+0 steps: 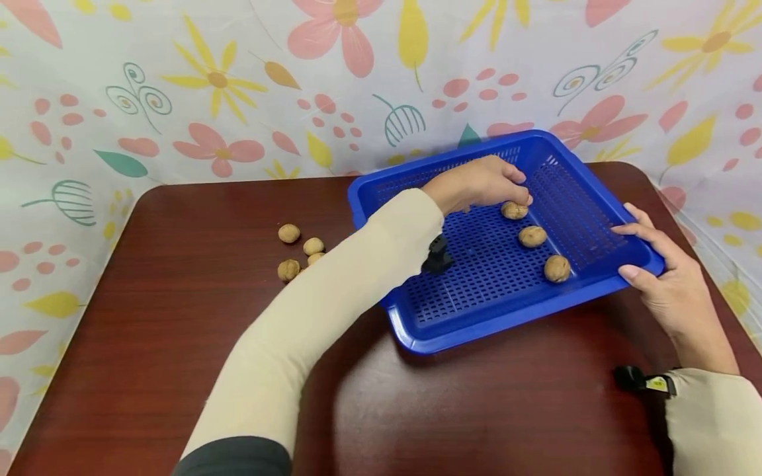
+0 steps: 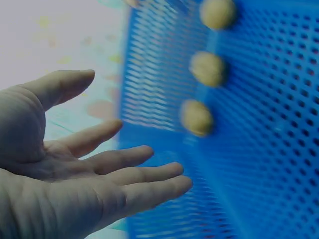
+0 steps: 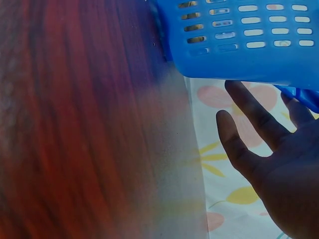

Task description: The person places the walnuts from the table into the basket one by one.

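One blue basket (image 1: 411, 336), rectangular, perforated floor and walls, on the right half of the table and sitting at an angle to its edges. Contents: three walnuts in a slanting row beside the right wall, namely a far walnut (image 1: 514, 210), a middle walnut (image 1: 532, 236) and a near walnut (image 1: 557, 268), set apart from one another. Left hand (image 1: 482, 182): over the far part of the basket, fingertips just beside the far walnut in the head view; the left wrist view gives the fingers spread, thumb well apart, palm holding nothing. Right hand (image 1: 678, 284): grips the basket at its near right corner, thumb at the near rim, index finger over the right rim. Loose walnuts (image 1: 288, 233): four visible on the left of the table, grouped to the left of the basket, some partly hidden by the left sleeve (image 1: 333, 297). Sleeves cream, the left one meeting dark cloth at its near end. One black wrist device (image 1: 437, 256) at the left cuff, another at the right cuff. One table (image 1: 190, 317), dark reddish brown, glossy. Backdrop (image 1: 238, 59): white, printed with pink, yellow and green flowers and leaves.
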`<control>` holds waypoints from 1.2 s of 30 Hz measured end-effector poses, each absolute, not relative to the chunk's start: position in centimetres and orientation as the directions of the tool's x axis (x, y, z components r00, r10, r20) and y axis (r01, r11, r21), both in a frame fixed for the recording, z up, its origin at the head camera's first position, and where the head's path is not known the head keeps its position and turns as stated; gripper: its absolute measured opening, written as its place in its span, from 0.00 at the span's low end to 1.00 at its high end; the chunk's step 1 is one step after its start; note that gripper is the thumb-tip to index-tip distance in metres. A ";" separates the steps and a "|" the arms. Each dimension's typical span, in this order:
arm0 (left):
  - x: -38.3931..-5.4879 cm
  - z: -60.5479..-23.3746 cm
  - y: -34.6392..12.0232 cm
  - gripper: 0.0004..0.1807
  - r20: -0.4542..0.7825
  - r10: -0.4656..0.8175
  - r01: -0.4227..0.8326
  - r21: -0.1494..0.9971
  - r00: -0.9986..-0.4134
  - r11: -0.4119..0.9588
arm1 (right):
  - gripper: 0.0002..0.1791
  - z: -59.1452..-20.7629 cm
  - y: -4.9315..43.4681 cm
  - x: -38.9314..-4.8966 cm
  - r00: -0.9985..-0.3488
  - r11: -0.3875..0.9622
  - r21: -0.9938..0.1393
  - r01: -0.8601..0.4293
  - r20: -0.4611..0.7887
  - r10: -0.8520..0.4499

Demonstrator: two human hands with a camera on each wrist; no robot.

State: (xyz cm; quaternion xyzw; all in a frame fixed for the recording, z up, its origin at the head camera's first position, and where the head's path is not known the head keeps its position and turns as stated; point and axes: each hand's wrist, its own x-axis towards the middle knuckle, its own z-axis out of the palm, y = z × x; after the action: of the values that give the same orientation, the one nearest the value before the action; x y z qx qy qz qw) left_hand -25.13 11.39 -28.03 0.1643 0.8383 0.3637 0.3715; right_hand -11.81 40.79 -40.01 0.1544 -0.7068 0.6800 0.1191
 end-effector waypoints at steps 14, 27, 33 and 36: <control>-16.8 -25.6 -4.3 0.16 0.072 0.634 0.332 0.894 -0.770 0.301 | 0.24 -39.3 40.6 -11.7 -0.932 0.180 -0.915 -0.361 0.361 -0.032; -16.2 -33.2 -19.5 0.21 -0.105 0.131 -0.025 0.863 -0.986 0.505 | 0.24 -39.6 40.4 -11.7 -0.921 0.141 -0.910 -0.390 0.387 -0.050; -17.9 -37.3 -20.9 0.26 -0.116 0.121 -0.050 0.892 -0.986 0.450 | 0.23 -39.5 40.6 -11.4 -0.922 0.351 -0.857 -0.377 0.385 -0.050; -18.1 -38.8 -21.1 0.28 -0.139 0.139 -0.064 0.895 -0.980 0.441 | 0.23 -39.6 40.7 -11.1 -0.927 0.378 -0.851 -0.364 0.370 -0.059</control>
State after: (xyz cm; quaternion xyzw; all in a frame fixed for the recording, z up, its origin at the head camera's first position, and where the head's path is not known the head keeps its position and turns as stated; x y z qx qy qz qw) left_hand -18.14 -21.07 -38.82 0.0224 0.8434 0.5280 0.0963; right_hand -11.06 40.66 -39.62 0.1292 -0.8179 0.5427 0.1406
